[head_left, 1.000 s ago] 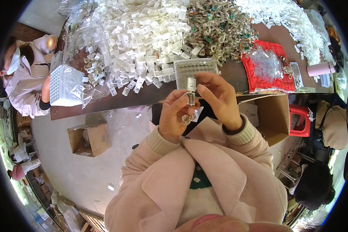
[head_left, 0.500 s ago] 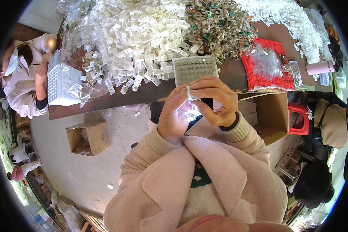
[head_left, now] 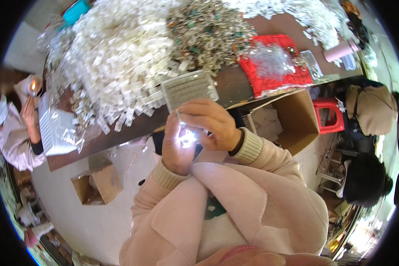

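Brown table (head_left: 234, 86), white heap (head_left: 124, 57), tray (head_left: 164, 89) just beyond; left hand (head_left: 176, 150), right hand (head_left: 217, 126), fingers (head_left: 199, 109) pinching a glowing piece (head_left: 187, 138).

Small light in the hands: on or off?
On. The small light glares white between the left hand and right hand, brightening the skin beside it.

Dark brown table (head_left: 231, 86) over pale grey floor (head_left: 104, 226)
A red plastic stool (head_left: 338, 119) stands near the table's right end.
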Motion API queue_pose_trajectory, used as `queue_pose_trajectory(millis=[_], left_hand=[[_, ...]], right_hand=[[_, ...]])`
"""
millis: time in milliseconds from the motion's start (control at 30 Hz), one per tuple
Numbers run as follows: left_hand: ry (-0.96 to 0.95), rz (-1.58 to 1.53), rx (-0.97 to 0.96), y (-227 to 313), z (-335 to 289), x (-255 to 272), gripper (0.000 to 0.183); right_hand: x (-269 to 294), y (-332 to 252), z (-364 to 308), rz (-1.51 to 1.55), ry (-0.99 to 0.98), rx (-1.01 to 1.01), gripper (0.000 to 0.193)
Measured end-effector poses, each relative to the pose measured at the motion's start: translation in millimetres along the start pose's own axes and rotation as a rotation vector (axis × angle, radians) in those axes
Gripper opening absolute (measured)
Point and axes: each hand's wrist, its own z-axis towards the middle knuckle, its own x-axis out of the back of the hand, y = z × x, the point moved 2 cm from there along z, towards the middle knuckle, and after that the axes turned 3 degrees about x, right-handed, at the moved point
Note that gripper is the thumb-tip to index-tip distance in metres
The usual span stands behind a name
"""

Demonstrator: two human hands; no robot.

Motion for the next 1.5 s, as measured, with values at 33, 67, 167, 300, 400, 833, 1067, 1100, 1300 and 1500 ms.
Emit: queue_pose_trajectory(millis=[33, 67, 167, 300, 400, 833, 1067, 1100, 1300, 1500], left_hand=[[-0.043, -0.035, 0.045, 0, 1, 2, 0.032], [0.009, -0.009, 0.054, -3, 7, 6, 0.031], [0.003, 0.041, 0.066, -16, 10, 14, 0.027], [-0.339, 0.544, -0.132, -18, 17, 6, 0.031], [-0.099, 0.044, 0.063, -20, 24, 1, 0.034], [-0.074, 0.084, -0.025, -13, 19, 3, 0.017], [-0.107, 0.072, -0.019, -14, 19, 9, 0.018], [-0.075, 0.067, -0.034, -15, 19, 11, 0.019], [-0.147, 0.058, 0.026, -15, 29, -2, 0.017], [-0.323, 0.186, -0.027, -9, 27, 5, 0.028]], right_hand=[[2, 0, -5, -0.048, -0.009, -0.001, 0.029], [5, 1, -11, -0.071, -0.011, 0.004, 0.031], [8, 6, -29, 0.044, 0.074, -0.138, 0.036], [13, 5, -38, -0.001, 0.171, -0.149, 0.024], [15, 5, -29, -0.116, 0.132, -0.041, 0.028], [130, 74, -78, -0.543, 0.301, -0.719, 0.016], [142, 117, -99, -0.779, 0.05, -0.599, 0.016], [141, 119, -103, -0.809, 0.033, -0.563, 0.017], [138, 123, -106, -0.763, 0.082, -0.615, 0.023], [158, 107, -84, -0.774, 0.12, -0.548, 0.032]])
